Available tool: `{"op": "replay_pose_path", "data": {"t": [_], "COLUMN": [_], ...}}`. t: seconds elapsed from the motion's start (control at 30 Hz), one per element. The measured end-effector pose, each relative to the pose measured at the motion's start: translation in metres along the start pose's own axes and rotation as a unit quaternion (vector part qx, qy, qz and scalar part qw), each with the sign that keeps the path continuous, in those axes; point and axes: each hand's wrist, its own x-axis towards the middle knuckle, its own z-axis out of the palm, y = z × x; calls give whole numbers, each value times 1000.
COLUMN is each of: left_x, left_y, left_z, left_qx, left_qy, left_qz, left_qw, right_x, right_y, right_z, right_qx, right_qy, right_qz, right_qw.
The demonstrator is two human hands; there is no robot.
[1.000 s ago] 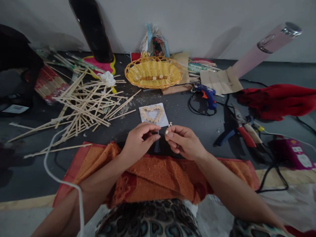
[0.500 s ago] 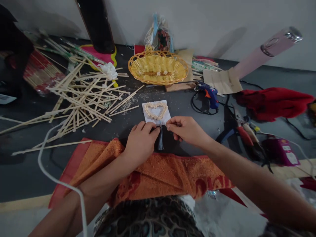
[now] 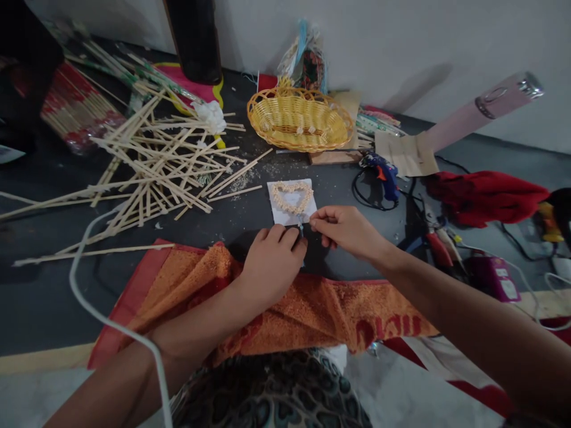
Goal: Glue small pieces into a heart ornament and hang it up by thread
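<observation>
A heart-shaped ring of small cream beads or chips [image 3: 305, 202] lies on a white paper square [image 3: 276, 208] on the dark table. From the heart's lower tip hangs a blue-grey tassel [image 3: 300, 226]. My left hand [image 3: 274, 258] is closed around the tassel, its curled fingers hiding most of the strands. Beside the paper's lower right corner, my right hand [image 3: 343, 230] holds thumb and index finger pinched together close to the tassel's top. Whatever that pinch holds is too small to make out.
Loose wooden sticks [image 3: 147, 169] spread over the left side, crossed by a white cable [image 3: 84, 297]. Behind the heart stands a yellow wicker basket [image 3: 298, 142]. A blue glue gun [image 3: 386, 175], pliers [image 3: 439, 246] and red cloth [image 3: 486, 196] lie right. An orange towel [image 3: 330, 303] lines the front edge.
My left hand has shifted over the tassel, now covering most of its strands. My right hand keeps its pinch near the paper's corner. The whole view has shifted slightly.
</observation>
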Motion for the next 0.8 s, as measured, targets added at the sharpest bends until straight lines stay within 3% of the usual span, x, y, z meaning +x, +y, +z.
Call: {"op": "replay_pose_path", "data": {"t": [0.57, 0.8], "left_x": [-2, -2], "left_y": [4, 4], "left_z": [2, 2], "left_qx": [18, 19], "left_qy": [-4, -3], "left_qz": [-20, -14], "left_qw": [1000, 1000], "right_x": [-1, 3], "right_y": [-8, -8], "right_z": [9, 11], "right_qx": [-99, -139], "right_qy": [-6, -1], "right_qz": [40, 5], "right_qw": [994, 990]}}
